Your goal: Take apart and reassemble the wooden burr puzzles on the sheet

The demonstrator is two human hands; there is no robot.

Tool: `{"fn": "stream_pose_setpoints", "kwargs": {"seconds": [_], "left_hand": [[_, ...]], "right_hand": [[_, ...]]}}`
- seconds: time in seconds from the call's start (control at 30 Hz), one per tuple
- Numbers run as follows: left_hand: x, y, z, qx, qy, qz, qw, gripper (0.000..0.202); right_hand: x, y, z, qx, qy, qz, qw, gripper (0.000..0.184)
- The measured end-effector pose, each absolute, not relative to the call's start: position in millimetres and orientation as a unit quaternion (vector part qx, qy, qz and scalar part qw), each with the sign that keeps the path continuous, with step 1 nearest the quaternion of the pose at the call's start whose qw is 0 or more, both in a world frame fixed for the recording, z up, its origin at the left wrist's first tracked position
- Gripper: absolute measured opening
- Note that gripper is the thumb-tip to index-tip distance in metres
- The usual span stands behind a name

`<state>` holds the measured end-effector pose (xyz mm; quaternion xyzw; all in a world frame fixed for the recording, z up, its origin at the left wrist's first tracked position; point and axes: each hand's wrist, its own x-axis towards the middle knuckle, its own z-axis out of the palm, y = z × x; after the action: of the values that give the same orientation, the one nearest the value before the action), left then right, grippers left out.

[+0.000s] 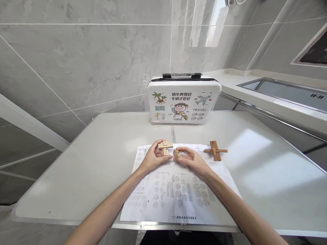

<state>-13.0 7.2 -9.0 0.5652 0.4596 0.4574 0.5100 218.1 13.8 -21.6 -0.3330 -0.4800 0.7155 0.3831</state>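
Observation:
My left hand [153,157] is closed around a small cluster of interlocked pale wooden puzzle blocks [165,146], held just above a printed instruction sheet [176,195]. My right hand [190,160] pinches a single darker wooden puzzle piece [176,154] right beside that cluster, nearly touching it. To the right of my right hand, a partly assembled cross of wooden sticks [215,150] lies on the sheet's far right corner.
A white table [76,170] carries the sheet. A white case with cartoon travel prints and a black handle [182,99] stands upright at the table's far edge against a grey tiled wall. A countertop with a sunken sink [286,92] runs along the right.

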Motion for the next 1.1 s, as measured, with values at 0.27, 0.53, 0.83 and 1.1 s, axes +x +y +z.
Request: {"fn": "stream_pose_setpoints", "kwargs": {"seconds": [0.27, 0.53, 0.83, 1.1], "left_hand": [[-11, 4, -4, 0.563, 0.462, 0.447, 0.52, 0.08], [-10, -1, 0, 0.609, 0.47, 0.422, 0.479, 0.076], [-7, -5, 1, 0.631, 0.469, 0.417, 0.456, 0.077], [-5, -9, 1, 0.646, 0.466, 0.383, 0.468, 0.081]], "right_hand": [[220, 18, -28, -0.296, -0.443, 0.746, 0.4, 0.062], [219, 17, -24, -0.302, -0.463, 0.742, 0.38, 0.068], [220, 16, -28, -0.312, -0.461, 0.75, 0.357, 0.061], [217, 13, -20, -0.294, -0.517, 0.73, 0.336, 0.053]]}}
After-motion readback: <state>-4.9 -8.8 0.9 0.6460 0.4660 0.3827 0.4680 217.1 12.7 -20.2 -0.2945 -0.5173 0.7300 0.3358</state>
